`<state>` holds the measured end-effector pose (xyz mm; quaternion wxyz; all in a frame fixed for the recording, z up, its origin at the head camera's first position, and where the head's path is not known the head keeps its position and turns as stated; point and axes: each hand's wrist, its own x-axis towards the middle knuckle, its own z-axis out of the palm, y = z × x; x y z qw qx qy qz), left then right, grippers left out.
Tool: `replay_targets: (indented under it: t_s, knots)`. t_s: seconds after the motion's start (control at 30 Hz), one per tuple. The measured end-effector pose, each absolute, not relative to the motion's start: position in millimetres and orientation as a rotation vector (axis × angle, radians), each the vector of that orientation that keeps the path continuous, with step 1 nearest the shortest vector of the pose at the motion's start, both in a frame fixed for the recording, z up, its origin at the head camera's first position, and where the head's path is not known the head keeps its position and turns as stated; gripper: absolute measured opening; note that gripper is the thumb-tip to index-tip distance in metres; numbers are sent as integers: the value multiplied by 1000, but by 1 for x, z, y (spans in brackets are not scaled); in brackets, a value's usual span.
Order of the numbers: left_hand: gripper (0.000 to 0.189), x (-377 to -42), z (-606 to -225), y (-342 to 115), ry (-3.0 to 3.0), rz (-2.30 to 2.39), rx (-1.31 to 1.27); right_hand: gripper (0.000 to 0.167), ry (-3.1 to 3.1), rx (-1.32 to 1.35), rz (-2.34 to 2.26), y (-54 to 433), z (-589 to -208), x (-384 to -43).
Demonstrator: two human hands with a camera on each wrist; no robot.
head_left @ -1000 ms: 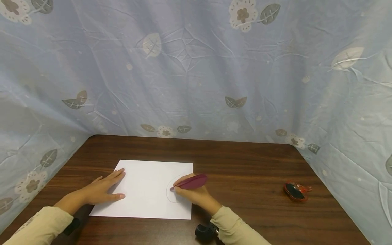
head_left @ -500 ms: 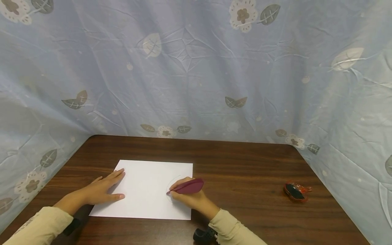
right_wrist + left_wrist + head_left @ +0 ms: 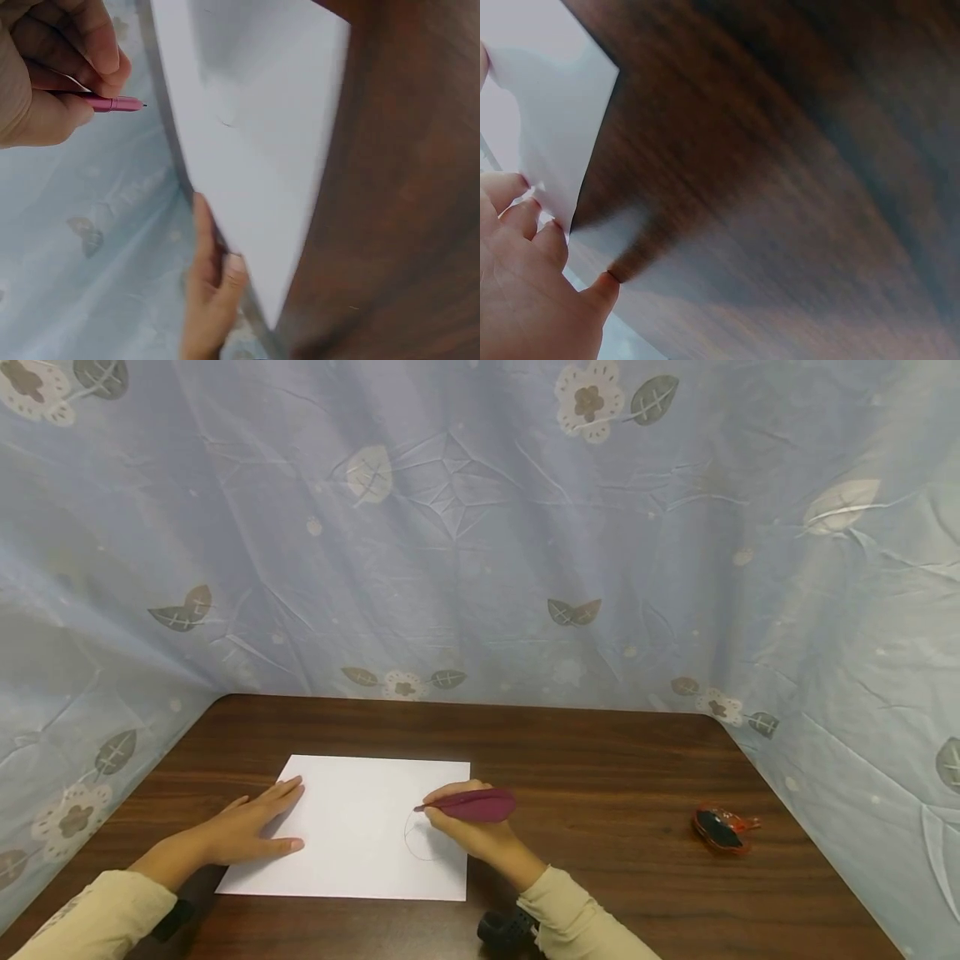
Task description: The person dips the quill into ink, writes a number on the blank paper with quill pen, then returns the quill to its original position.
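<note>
A white sheet of paper (image 3: pixel 352 827) lies on the dark wooden table, with a thin curved line drawn near its right side. My right hand (image 3: pixel 480 827) pinches a maroon feather-shaped pen (image 3: pixel 480 805) above this part of the sheet. In the right wrist view, the pen (image 3: pixel 120 103) shows a pinkish-red barrel and a fine dark tip between thumb and fingers; the tip looks lifted off the paper. My left hand (image 3: pixel 240 831) rests with spread fingers on the sheet's left edge. The left wrist view shows this hand (image 3: pixel 532 262) at the paper's edge (image 3: pixel 570 112).
A small red-and-black object (image 3: pixel 723 828) lies on the right side of the table (image 3: pixel 600 777); its kind is unclear. Pale blue patterned cloth (image 3: pixel 450 568) hangs behind the table and along both sides. A black wrist device (image 3: pixel 506 929) sits under the right sleeve.
The pen tip first went down and left along the curve, then up and slightly right. A short arc now shows inside the curve. The left hand has stayed in place.
</note>
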<state>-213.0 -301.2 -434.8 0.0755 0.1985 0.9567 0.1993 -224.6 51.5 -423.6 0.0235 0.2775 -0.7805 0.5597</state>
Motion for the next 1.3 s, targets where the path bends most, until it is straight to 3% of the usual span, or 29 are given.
replay_targets:
  t_s: [0.37,0.67,1.3]
  knots:
    - [87,-212,-434,-300,2882,594,600,13,-2454,626,1774,73,-407,-233]
    - [87,-211,-433,-300,2885,581,610,14,-2395,656,1730,98,-396,-240]
    - [88,-213,-435,-301,2872,581,600,22,-2467,344,1664,198,-389,-262]
